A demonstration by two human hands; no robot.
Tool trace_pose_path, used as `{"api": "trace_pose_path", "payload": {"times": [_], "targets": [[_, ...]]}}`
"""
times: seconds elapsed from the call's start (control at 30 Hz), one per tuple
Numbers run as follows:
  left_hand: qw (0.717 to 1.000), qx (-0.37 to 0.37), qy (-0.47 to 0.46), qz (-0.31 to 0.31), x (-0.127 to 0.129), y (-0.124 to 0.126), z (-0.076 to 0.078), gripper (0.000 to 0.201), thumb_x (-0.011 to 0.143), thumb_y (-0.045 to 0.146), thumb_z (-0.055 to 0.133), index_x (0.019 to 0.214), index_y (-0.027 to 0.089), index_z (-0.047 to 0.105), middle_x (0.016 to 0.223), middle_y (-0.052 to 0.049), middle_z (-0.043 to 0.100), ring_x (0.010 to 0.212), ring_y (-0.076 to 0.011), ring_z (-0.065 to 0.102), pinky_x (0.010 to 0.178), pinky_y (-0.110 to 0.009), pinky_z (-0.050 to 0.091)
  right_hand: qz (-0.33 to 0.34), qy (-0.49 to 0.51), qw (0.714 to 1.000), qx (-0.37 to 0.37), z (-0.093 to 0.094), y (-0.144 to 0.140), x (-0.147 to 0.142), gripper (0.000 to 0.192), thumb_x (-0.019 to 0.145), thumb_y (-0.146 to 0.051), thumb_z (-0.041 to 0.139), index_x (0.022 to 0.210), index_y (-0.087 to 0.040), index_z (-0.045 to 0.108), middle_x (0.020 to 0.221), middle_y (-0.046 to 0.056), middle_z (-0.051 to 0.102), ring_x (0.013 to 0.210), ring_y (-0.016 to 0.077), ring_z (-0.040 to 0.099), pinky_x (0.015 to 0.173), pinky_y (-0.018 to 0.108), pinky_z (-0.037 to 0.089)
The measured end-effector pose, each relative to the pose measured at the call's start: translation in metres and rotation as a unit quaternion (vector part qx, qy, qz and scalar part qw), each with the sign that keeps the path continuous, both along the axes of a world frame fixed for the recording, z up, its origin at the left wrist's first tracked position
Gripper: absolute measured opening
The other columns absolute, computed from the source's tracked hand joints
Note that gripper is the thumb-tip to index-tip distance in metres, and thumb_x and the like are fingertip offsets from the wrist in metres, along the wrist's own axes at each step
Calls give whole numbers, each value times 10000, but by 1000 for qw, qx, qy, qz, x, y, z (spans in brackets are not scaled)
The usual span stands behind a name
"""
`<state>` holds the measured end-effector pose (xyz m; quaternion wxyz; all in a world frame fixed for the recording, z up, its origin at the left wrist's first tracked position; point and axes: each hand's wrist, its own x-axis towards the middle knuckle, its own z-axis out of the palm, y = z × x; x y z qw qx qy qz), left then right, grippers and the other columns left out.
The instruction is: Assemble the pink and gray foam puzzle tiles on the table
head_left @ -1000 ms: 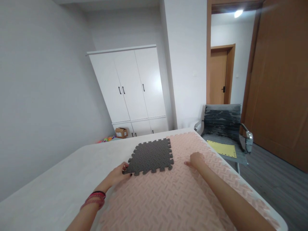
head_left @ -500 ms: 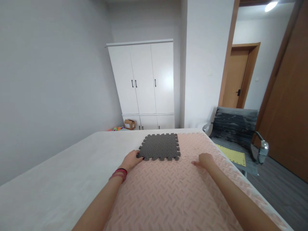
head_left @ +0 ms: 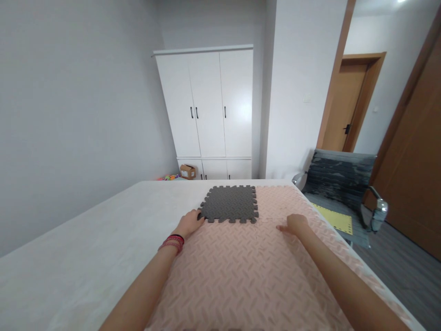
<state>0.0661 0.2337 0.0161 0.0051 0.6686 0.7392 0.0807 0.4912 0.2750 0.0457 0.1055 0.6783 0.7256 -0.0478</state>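
A dark grey foam puzzle mat tile (head_left: 230,203) with toothed edges lies at the far end of the pink foam mat (head_left: 237,266). My left hand (head_left: 189,223), with red bands at the wrist, is closed on the tile's near left corner, thumb on the near side. On the pink mat, right of the tile and apart from it, rests my right hand (head_left: 295,225). Its fingers are curled in and the thumb points left; nothing shows in it. Seams run across the pink surface near that hand.
The white table (head_left: 79,257) extends to the left of the mats. At right stands a dark office chair (head_left: 341,177) with a yellow foam sheet (head_left: 332,218) on its seat. Behind are a white wardrobe (head_left: 206,105), a cardboard box (head_left: 188,171) and small colourful items (head_left: 168,177).
The camera view has tilted slightly down and turned a little left. Both hands and the grey tile hold nearly the same places on the mat.
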Motion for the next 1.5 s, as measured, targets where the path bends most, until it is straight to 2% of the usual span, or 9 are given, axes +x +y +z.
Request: {"api": "trace_pose_path", "payload": {"times": [0.23, 0.47, 0.73, 0.83, 0.93, 1.1, 1.27, 1.33, 1.5], "targets": [[999, -7, 32, -14, 2, -1, 2, 326, 854, 437, 480, 987, 158, 583, 1023, -52, 608, 925, -167, 574, 839, -398, 472, -16, 5, 1000, 3, 0, -3, -1, 684, 738, -643, 524, 1095, -67, 623, 1156, 227, 605, 1069, 337, 569, 821, 468, 478], [998, -2, 70, 10, 7, -5, 3, 324, 868, 420, 463, 1030, 159, 567, 1037, -57, 599, 922, -169, 574, 822, -400, 481, -39, 14, 999, -11, 0, -1, -3, 691, 722, -649, 537, 1098, -75, 624, 1161, 225, 603, 1056, 345, 574, 813, 487, 483], [996, 3, 94, 3, 11, -15, 8, 315, 873, 388, 445, 1072, 169, 553, 1061, -62, 597, 943, -182, 567, 822, -399, 462, -75, 19, 996, -46, -3, 12, -6, 737, 665, -700, 557, 1071, -90, 637, 1111, 238, 619, 971, 355, 614, 717, 515, 512], [994, 13, 107, -1, 13, -18, 11, 296, 878, 356, 416, 1040, 165, 573, 1052, -72, 603, 944, -201, 566, 854, -435, 426, -81, 20, 995, -50, -4, 15, -7, 748, 651, -702, 568, 1077, -90, 633, 1109, 232, 622, 940, 352, 624, 703, 521, 513], [993, 29, 117, -17, 24, -19, 12, 287, 871, 279, 377, 1027, 176, 594, 1069, -95, 604, 987, -230, 556, 898, -452, 377, -82, 20, 995, -53, -5, 17, -7, 746, 642, -699, 580, 1067, -88, 638, 1100, 229, 628, 930, 357, 626, 705, 531, 510], [990, 39, 107, -83, 56, -23, 8, 406, 842, 150, 306, 1147, 229, 563, 1062, -86, 623, 968, -196, 575, 833, -333, 396, -74, 23, 996, -42, -8, 16, -5, 773, 654, -688, 580, 1105, -61, 616, 1106, 244, 621, 962, 366, 615, 719, 524, 510], [986, 67, 111, -109, 84, -37, 1, 480, 905, 325, 214, 1280, 168, 468, 1120, -143, 613, 1070, -258, 517, 948, -413, 321, -58, 23, 998, -24, -9, 15, -5, 748, 667, -680, 580, 1095, -68, 626, 1107, 257, 616, 984, 357, 611, 730, 481, 506], [985, 76, 112, -104, 91, -42, -1, 529, 905, 399, 197, 1327, 169, 416, 1163, -162, 599, 1130, -283, 480, 985, -451, 278, -51, 21, 998, -13, -8, 11, -5, 711, 688, -671, 564, 1072, -78, 641, 1093, 251, 624, 987, 359, 608, 726, 475, 505], [987, 82, 120, -72, 102, -48, -12, 628, 869, 527, 227, 1371, 173, 354, 1248, -208, 536, 1195, -351, 431, 985, -490, 278, -21, 25, 998, 48, -8, -13, -2, 593, 797, -620, 441, 1001, -114, 672, 1071, 240, 632, 1006, 351, 595, 750, 465, 492]]}}
